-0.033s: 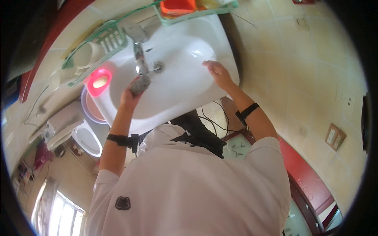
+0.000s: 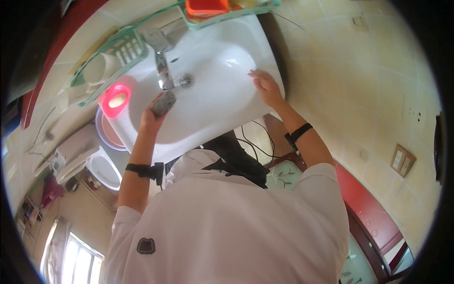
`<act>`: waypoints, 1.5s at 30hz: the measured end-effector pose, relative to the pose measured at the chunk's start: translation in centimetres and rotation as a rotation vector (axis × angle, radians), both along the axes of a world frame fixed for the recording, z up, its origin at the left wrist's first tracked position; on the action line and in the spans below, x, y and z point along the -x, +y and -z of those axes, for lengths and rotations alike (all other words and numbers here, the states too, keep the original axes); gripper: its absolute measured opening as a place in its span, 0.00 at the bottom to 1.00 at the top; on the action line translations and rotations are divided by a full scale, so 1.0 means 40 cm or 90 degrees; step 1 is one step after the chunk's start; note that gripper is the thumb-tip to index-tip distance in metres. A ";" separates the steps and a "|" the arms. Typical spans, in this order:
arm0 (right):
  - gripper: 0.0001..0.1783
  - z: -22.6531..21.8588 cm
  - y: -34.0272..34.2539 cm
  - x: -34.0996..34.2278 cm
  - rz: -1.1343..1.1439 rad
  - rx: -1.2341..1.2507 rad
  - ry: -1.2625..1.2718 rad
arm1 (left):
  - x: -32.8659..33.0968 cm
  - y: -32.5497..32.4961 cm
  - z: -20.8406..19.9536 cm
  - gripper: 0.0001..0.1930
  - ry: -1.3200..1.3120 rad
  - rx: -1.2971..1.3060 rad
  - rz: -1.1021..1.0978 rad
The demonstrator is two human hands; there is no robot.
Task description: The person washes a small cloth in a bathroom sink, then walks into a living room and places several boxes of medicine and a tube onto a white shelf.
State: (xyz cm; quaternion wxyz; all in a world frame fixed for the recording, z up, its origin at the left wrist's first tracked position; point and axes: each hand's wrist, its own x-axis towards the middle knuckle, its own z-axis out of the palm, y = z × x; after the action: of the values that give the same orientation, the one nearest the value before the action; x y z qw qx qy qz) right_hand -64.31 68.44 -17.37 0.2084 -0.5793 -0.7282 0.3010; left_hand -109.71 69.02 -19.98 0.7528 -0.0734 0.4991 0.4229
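My left hand [image 2: 152,116] is closed round a grey, speckled, rounded scouring pad [image 2: 164,104]. It holds the pad over the left part of the white washbasin [image 2: 213,109], just on the near side of the chrome tap's [image 2: 162,71] spout. My right hand [image 2: 268,89] hovers over the basin's right side with its fingers loosely stretched out and nothing visible in them. Between the hands and farther back lies the metal drain [image 2: 185,80]. A bright pink soap dish [image 2: 109,109] with a pale bar of soap [image 2: 117,100] rests on the basin's left rim.
Behind the basin on the left stands a green basket [image 2: 127,49] beside a white cup [image 2: 100,68]. An orange container [image 2: 206,7] sits in a green tray at the back. Below left are a purple-rimmed tub [image 2: 109,135] and a toilet [image 2: 104,169]. Cables [image 2: 253,142] hang under the basin.
The basin and its surroundings have shifted slightly left in the picture. My right hand has moved a little toward the basin's right edge. My left hand keeps hold of the scouring pad.
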 end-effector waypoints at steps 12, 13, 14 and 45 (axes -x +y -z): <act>0.48 0.061 -0.168 0.060 0.071 -0.048 -0.343 | -0.023 -0.012 -0.029 0.24 0.032 -0.007 0.068; 0.49 0.068 -0.154 0.081 0.089 -0.034 -0.377 | -0.029 -0.013 -0.038 0.24 0.032 -0.001 0.058; 0.49 0.070 -0.149 0.100 0.095 -0.034 -0.376 | -0.037 -0.011 -0.040 0.24 0.031 0.006 0.049; 0.33 0.096 -0.070 0.305 -0.028 -0.080 -0.149 | 0.030 0.015 0.006 0.24 0.144 0.069 -0.021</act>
State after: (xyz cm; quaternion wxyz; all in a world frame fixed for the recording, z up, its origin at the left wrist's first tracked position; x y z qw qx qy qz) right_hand -76.50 65.62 -21.23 0.1514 -0.5801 -0.7776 0.1894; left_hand -110.90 69.64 -20.20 0.6794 -0.0742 0.6016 0.4135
